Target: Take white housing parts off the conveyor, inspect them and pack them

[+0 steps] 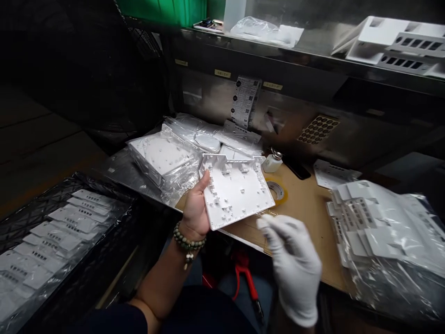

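My bare left hand, with a beaded bracelet at the wrist, grips the left edge of a white plastic housing. The thumb lies over that edge, and the inner side with small posts and clips faces up. Close to the housing's lower right corner, apart from it, is my right hand in a white glove. Its thumb and fingertips are pinched together; whatever they may hold is too small to make out. Behind the housing lie a roll of yellowish tape and a white bottle with a metal cap.
More white housings lie on plastic wrap at the left. Bagged white parts are piled at the right. A black crate with bagged panels stands lower left. A black phone lies behind the tape. A shelf runs above the table.
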`<state>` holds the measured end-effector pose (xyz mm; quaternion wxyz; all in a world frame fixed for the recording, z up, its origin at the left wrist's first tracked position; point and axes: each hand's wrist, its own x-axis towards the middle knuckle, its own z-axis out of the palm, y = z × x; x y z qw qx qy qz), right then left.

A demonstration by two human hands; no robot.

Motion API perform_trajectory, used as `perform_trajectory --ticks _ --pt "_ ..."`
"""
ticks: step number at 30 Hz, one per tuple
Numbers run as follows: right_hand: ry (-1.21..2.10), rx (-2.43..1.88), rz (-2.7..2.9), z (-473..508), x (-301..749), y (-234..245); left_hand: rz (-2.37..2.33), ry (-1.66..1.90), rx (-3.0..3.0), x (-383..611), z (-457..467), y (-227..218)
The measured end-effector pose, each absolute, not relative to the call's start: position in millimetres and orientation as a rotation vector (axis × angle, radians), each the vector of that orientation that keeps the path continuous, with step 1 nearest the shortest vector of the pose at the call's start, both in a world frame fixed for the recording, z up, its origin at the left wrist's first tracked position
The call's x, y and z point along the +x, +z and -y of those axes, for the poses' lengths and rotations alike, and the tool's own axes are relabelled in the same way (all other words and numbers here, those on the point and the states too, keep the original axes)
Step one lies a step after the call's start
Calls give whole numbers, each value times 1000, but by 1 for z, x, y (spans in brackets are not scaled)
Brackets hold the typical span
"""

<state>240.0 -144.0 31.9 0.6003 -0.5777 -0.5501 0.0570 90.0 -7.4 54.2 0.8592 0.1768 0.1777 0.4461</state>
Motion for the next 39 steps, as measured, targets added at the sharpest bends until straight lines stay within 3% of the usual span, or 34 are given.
perform_trajectory --ticks 7,17,21,25,32,39 --pt "127 -1268 1649 132 183 31 -323 925 411 91 19 56" --pt "133 -1240 1647 128 180 30 -401 993 488 87 18 53" --pt "78 -1357 1534 128 219 25 -468 1040 721 67 5 46" --pt "-201 -1493 1181 135 276 23 -462 1040 967 39 -10 38" --pt "-283 -1520 1317 129 287 17 78 773 347 27 -9 33" --pt "-227 -1507 1368 125 283 6 207 721 227 28 -12 27"
